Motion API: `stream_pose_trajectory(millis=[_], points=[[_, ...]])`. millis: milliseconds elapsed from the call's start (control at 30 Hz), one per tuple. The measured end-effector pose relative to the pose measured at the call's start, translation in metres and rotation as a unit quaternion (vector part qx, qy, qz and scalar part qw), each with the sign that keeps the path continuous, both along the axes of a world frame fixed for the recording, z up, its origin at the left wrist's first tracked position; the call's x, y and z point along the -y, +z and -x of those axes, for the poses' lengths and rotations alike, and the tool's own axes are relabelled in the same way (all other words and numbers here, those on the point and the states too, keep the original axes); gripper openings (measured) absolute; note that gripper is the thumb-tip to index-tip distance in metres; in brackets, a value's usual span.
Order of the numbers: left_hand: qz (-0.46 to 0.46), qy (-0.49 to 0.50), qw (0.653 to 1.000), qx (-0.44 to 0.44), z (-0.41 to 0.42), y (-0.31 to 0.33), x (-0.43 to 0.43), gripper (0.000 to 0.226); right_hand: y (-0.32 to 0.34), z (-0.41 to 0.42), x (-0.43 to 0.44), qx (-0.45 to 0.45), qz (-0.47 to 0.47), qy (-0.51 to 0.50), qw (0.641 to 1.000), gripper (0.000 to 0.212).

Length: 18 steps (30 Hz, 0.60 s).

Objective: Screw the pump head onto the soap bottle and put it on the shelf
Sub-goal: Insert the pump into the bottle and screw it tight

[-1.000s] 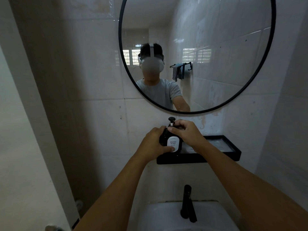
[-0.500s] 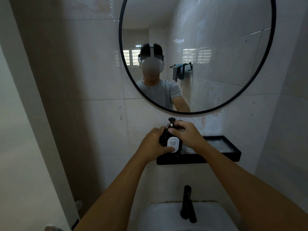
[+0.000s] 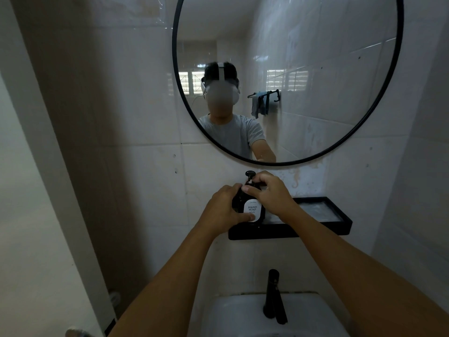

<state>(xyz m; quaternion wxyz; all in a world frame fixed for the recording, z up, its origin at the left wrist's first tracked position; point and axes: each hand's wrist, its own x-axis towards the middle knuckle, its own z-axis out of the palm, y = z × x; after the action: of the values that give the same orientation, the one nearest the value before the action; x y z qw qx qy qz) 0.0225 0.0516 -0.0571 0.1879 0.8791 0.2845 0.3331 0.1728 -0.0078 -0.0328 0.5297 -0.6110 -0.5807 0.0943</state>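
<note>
Hands meet at the left end of a black shelf (image 3: 323, 228) fixed to the tiled wall. The left hand (image 3: 222, 210) wraps round the side of a dark soap bottle (image 3: 245, 203), its thumb lying across the lower edge of the white label that reads HAND SOAP. The right hand (image 3: 269, 193) is curled over the bottle's shoulder and neck, fingers pinched just under the pump head (image 3: 249, 175), which stands upright above them with its round black top showing. The bottle stands upright over the shelf's left end; its base is hidden behind the front rim, so I cannot tell whether it rests on the tray. The bottle is too dark to show how much soap is in it. To the right of the hands the shelf tray holds only a pale, cloudy surface. Above hangs a round, black-framed mirror (image 3: 379, 98). Below the shelf a black tap (image 3: 273, 295) stands at the back of a white sink (image 3: 315, 319), whose basin is mostly cut off by the lower edge.
</note>
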Motion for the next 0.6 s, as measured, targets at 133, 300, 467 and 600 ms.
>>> stream_pose_trajectory(millis=[133,300,467,600], points=[[0.001,0.000,1.000,0.007,0.001,0.000,0.001,0.065,0.001,0.002,0.001,0.010,-0.008,-0.013,1.000,0.023],[0.005,-0.004,1.000,0.009,0.001,0.001,0.002,0.064,-0.002,0.004,-0.002,0.017,-0.018,-0.030,0.999,0.024],[0.001,-0.014,1.000,-0.020,0.002,0.001,0.002,0.074,-0.002,-0.009,0.006,-0.017,0.023,0.042,0.999,0.035],[0.061,-0.027,0.998,-0.005,0.010,0.002,-0.002,0.102,-0.002,-0.031,0.020,-0.022,0.078,0.103,0.991,0.051]])
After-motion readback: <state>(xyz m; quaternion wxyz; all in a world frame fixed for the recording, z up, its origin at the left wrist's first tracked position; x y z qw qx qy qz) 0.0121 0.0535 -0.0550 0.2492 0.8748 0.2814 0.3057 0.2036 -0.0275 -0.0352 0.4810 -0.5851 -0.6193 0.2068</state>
